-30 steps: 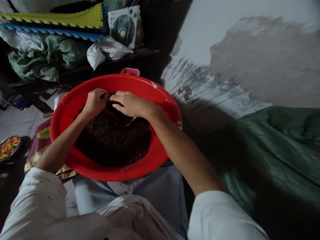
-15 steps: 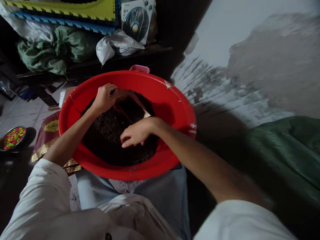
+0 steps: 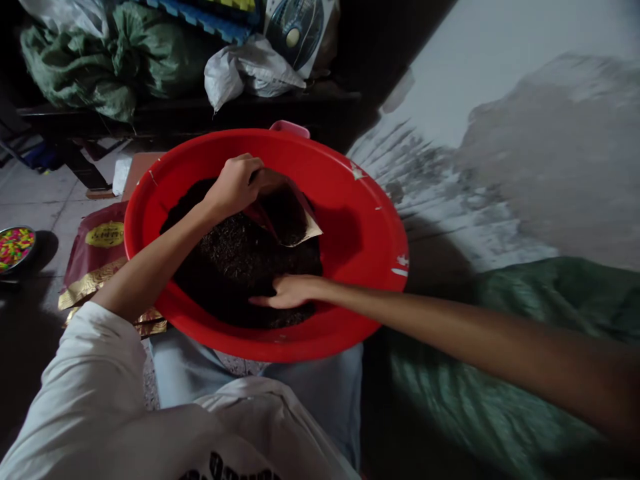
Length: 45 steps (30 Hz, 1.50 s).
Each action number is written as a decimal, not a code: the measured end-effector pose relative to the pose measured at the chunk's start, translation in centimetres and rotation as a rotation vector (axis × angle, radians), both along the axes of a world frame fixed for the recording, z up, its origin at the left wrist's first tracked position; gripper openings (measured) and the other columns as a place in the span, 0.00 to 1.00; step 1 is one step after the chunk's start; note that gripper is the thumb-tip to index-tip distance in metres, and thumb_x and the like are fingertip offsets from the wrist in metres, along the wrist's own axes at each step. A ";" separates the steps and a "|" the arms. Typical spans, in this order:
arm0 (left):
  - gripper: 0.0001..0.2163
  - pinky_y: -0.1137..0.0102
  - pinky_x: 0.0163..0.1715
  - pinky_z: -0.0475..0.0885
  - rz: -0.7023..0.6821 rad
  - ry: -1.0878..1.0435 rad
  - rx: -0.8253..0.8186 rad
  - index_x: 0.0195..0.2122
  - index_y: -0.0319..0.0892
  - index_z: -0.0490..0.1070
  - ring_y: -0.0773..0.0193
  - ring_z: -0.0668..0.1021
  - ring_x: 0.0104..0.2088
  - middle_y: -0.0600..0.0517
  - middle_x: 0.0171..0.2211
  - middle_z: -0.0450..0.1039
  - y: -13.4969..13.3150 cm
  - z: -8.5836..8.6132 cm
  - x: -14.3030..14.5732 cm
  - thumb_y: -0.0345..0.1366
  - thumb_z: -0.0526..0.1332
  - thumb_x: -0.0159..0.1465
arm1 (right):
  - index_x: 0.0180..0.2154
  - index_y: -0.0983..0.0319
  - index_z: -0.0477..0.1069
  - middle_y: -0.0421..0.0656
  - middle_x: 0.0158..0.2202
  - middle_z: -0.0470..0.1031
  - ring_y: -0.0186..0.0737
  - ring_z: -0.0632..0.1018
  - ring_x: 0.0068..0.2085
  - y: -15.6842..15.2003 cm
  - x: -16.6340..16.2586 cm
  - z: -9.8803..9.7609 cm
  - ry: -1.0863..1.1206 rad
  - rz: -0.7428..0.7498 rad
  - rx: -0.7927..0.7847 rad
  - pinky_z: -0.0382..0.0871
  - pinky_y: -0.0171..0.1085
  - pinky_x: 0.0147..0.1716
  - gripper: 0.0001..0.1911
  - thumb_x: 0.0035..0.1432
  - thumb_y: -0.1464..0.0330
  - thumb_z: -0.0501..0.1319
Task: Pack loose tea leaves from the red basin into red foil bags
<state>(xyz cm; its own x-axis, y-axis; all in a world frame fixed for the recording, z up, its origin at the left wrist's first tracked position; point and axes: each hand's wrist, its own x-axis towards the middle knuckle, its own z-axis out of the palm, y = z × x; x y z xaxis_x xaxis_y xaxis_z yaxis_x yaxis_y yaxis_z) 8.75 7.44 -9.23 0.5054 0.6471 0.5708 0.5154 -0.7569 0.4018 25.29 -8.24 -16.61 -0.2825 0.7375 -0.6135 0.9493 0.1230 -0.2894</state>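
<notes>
A big red plastic basin (image 3: 350, 220) rests on my lap, filled with a heap of dark loose leaves (image 3: 235, 257). My left hand (image 3: 235, 185) is closed on the top edge of a small red foil pouch (image 3: 287, 217), which stands open over the heap with dark leaves inside. Near the front of the heap lies my right hand (image 3: 287, 291), its fingers stretched flat on the leaves and pointing left, holding nothing.
A stack of red and gold foil bags (image 3: 95, 267) lies on the floor left of the basin. A bowl of coloured bits (image 3: 15, 247) sits at far left. Green sacks (image 3: 90, 60) and a white bag (image 3: 250, 70) fill a dark shelf behind. Green sacking (image 3: 500, 373) lies on the right.
My right hand let go of the pouch and dropped to the front of the leaf heap, flattening out. The left hand kept the pouch, now held wider open. The view shifted downward.
</notes>
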 end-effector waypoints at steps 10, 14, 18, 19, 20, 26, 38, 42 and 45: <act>0.10 0.62 0.42 0.73 -0.007 0.020 0.033 0.32 0.39 0.76 0.59 0.77 0.36 0.45 0.33 0.76 -0.3 0.4 -0.3 0.30 0.57 0.69 | 0.67 0.67 0.67 0.55 0.65 0.74 0.56 0.78 0.62 -1.1 -6.0 0.5 0.298 0.041 -0.020 0.74 0.42 0.58 0.44 0.55 0.54 0.73; 0.11 0.64 0.41 0.72 -0.021 0.027 0.055 0.32 0.38 0.77 0.59 0.77 0.36 0.45 0.33 0.77 -0.3 0.4 -0.5 0.29 0.56 0.68 | 0.58 0.66 0.76 0.51 0.57 0.81 0.50 0.82 0.56 -0.8 -5.8 0.6 0.401 0.077 0.071 0.74 0.39 0.54 0.32 0.52 0.65 0.73; 0.11 0.65 0.41 0.72 -0.053 0.023 0.074 0.33 0.37 0.79 0.60 0.77 0.36 0.44 0.34 0.78 -0.2 0.3 -0.6 0.28 0.57 0.68 | 0.51 0.64 0.80 0.48 0.48 0.85 0.50 0.84 0.48 -0.8 -4.5 3.2 0.467 0.131 0.197 0.75 0.39 0.47 0.25 0.49 0.66 0.73; 0.11 0.65 0.41 0.72 -0.055 0.021 0.076 0.34 0.36 0.79 0.61 0.77 0.36 0.44 0.33 0.78 -0.1 0.3 -0.7 0.28 0.57 0.68 | 0.50 0.64 0.80 0.48 0.46 0.85 0.50 0.84 0.47 -0.7 -4.0 4.2 0.487 0.122 0.239 0.75 0.40 0.46 0.25 0.49 0.65 0.72; 0.11 0.66 0.40 0.72 -0.056 0.019 0.077 0.34 0.36 0.79 0.61 0.77 0.35 0.44 0.33 0.78 -0.1 0.2 -0.7 0.28 0.57 0.68 | 0.50 0.64 0.79 0.46 0.44 0.85 0.48 0.83 0.45 -0.5 -3.5 5.3 0.514 0.105 0.284 0.74 0.39 0.45 0.24 0.50 0.64 0.72; 0.11 0.67 0.38 0.72 -0.051 0.007 0.067 0.34 0.36 0.80 0.62 0.77 0.34 0.45 0.33 0.78 0.1 0.0 -0.8 0.30 0.58 0.68 | 0.45 0.60 0.76 0.45 0.41 0.81 0.48 0.81 0.44 3.4 0.0 10.4 0.612 -0.042 0.808 0.76 0.46 0.49 0.17 0.56 0.60 0.70; 0.11 0.68 0.38 0.72 -0.040 -0.012 0.050 0.33 0.36 0.80 0.62 0.77 0.34 0.44 0.33 0.80 0.1 0.1 -0.8 0.27 0.58 0.67 | 0.70 0.57 0.60 0.54 0.66 0.65 0.60 0.77 0.59 6.3 2.0 8.1 0.280 0.156 1.022 0.79 0.59 0.56 0.31 0.69 0.64 0.61; 0.11 0.67 0.39 0.73 -0.017 0.015 0.072 0.33 0.36 0.80 0.61 0.77 0.34 0.45 0.33 0.80 0.0 0.3 -0.8 0.29 0.58 0.67 | 0.63 0.56 0.69 0.51 0.66 0.67 0.57 0.79 0.57 4.2 3.6 9.7 0.170 0.278 1.044 0.79 0.56 0.54 0.22 0.71 0.66 0.56; 0.11 0.66 0.38 0.72 0.005 0.027 0.076 0.31 0.36 0.79 0.61 0.77 0.33 0.45 0.32 0.79 0.0 0.3 -0.8 0.29 0.57 0.67 | 0.60 0.57 0.72 0.51 0.61 0.72 0.57 0.76 0.60 3.1 5.6 10.2 0.112 0.284 1.154 0.73 0.57 0.60 0.20 0.69 0.69 0.55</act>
<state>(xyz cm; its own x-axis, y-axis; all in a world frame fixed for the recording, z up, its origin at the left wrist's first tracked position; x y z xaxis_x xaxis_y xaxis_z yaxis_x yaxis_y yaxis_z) 7.98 7.44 -8.89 0.5181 0.6046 0.6050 0.5287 -0.7824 0.3291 30.87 -5.12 -6.36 -0.5344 0.7399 0.4086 0.8227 0.5662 0.0508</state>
